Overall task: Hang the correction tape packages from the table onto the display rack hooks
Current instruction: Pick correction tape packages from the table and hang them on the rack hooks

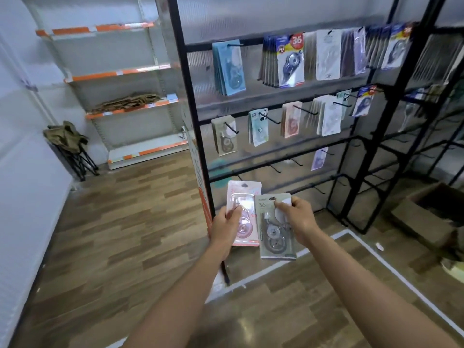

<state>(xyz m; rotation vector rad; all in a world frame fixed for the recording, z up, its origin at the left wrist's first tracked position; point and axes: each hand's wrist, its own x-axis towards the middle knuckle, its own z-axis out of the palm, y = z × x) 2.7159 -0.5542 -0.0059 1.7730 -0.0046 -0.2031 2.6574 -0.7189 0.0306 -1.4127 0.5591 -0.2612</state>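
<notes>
My left hand [225, 226] grips a pink correction tape package [244, 197] by its left side, thumb on the front. My right hand [296, 216] pinches a grey-green correction tape package [275, 234] marked 36 near its top, overlapping the pink one's right edge. Both are held in front of the lower part of the black display rack [190, 101]. Several packages hang on the two upper rows of hooks. A lone lilac package [319, 159] hangs on the third row beside bare hooks [275, 169]. The table is out of view.
White shelving with orange strips [130, 71] stands to the left, with a folded stool [72, 149] beside it. A second black rack [426, 121] and an open cardboard box [431, 214] are on the right. Wood-pattern floor lies below.
</notes>
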